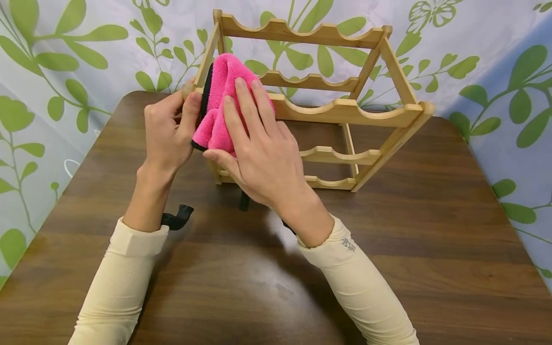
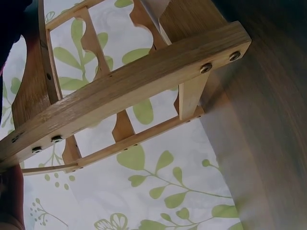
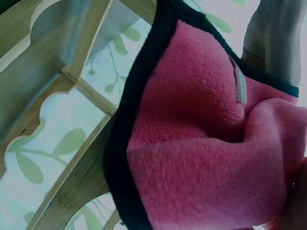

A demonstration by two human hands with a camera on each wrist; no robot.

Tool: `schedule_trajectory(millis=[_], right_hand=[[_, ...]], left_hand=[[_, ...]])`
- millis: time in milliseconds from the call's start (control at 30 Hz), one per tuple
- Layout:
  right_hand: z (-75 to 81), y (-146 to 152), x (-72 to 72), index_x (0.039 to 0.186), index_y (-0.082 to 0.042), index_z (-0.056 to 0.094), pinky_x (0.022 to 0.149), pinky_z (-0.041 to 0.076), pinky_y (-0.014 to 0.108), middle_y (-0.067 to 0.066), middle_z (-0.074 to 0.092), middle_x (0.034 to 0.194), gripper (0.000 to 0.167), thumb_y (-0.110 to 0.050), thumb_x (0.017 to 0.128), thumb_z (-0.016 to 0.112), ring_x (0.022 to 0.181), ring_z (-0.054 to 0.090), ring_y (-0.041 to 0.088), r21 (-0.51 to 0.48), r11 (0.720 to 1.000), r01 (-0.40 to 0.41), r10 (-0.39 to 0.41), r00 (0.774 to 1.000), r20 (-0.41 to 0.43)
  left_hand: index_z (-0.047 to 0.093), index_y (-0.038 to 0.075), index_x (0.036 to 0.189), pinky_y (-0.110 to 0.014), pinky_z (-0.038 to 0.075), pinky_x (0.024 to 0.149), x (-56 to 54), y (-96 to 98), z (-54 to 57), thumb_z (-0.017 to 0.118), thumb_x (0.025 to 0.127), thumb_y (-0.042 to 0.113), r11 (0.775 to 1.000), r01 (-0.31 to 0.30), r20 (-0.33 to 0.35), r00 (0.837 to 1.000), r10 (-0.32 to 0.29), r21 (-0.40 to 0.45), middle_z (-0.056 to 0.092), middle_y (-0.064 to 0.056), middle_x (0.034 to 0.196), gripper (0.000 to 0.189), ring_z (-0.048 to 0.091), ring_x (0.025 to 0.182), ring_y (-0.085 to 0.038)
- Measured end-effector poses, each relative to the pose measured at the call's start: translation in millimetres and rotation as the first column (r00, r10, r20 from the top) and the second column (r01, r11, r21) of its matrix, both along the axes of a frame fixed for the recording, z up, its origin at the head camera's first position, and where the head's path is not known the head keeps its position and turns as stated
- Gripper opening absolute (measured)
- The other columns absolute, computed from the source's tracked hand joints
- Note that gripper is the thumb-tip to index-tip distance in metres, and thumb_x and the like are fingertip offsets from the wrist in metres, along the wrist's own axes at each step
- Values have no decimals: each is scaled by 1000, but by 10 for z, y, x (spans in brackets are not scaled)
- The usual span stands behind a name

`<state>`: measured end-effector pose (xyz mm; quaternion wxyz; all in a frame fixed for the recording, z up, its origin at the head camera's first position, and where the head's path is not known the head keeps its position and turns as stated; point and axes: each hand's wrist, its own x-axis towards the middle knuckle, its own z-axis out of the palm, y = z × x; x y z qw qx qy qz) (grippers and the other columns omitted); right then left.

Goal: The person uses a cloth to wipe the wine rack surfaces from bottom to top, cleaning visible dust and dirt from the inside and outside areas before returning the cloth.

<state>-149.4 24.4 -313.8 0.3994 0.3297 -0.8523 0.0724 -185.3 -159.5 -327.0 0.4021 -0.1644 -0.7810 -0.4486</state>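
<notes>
The pink cloth (image 1: 219, 125) lay folded against the upper left of the wooden rack (image 1: 340, 112), my right hand (image 1: 260, 143) resting on it with fingers straight and close together, while my left hand (image 1: 170, 125) gripped the rack's near corner above the brown table (image 1: 388, 249).

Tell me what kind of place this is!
Probably an indoor work spot, maybe in a home, but I can't be sure. The clues: a brown table, a leafy backdrop close behind it, and a wooden rack with a pink cloth held against it.
</notes>
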Motion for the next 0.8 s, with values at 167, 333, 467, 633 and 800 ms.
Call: schedule_trajectory(millis=[167, 333, 467, 633, 800], right_hand=[[7, -99, -50, 127, -4, 59, 62, 53, 35, 16, 52, 141, 45, -40, 102, 50, 136, 40, 30, -39, 999, 32, -36, 996, -86], [-4, -169, -90, 123, -4, 62, 62, 54, 34, 11, 61, 131, 35, -28, 101, 50, 128, 50, 28, -92, 993, 75, -89, 984, -157], [-1, -192, -93, 121, -4, 64, 59, 52, 32, 9, 66, 122, 31, -21, 104, 45, 121, 55, 26, -111, 989, 96, -117, 973, -199], [20, -197, -94, 114, -4, 66, 51, 47, 30, 8, 67, 113, 28, -16, 105, 42, 114, 57, 26, -116, 988, 102, -125, 967, -221], [60, -141, -90, 110, -4, 67, 54, 51, 31, 9, 67, 110, 26, -15, 103, 46, 113, 58, 27, -123, 990, 74, -100, 970, -220]], left_hand=[[68, -9, 82, -12, 44, 60, -11, -33, -15, 63, 97, 11, 1000, 28, -24, 999, -28, 2, 54, -3, 62, 25, 55, 63, 3], [64, -9, 79, -14, 39, 57, -46, -42, -31, 63, 98, 31, 998, 63, -72, 995, -65, -28, 49, -1, 62, 45, 49, 59, -3], [62, -10, 80, -15, 34, 57, -39, -34, -53, 59, 99, 37, 997, 48, -80, 995, -52, -62, 47, -9, 62, 51, 45, 58, -10], [59, -10, 78, -19, 29, 55, -24, -25, -69, 57, 100, 37, 997, 25, -87, 996, -32, -79, 45, -13, 61, 53, 40, 56, -16], [61, -11, 81, -17, 31, 57, -34, 1, -56, 56, 101, 36, 996, 18, -92, 995, -26, -87, 47, -14, 62, 51, 42, 56, -17]])
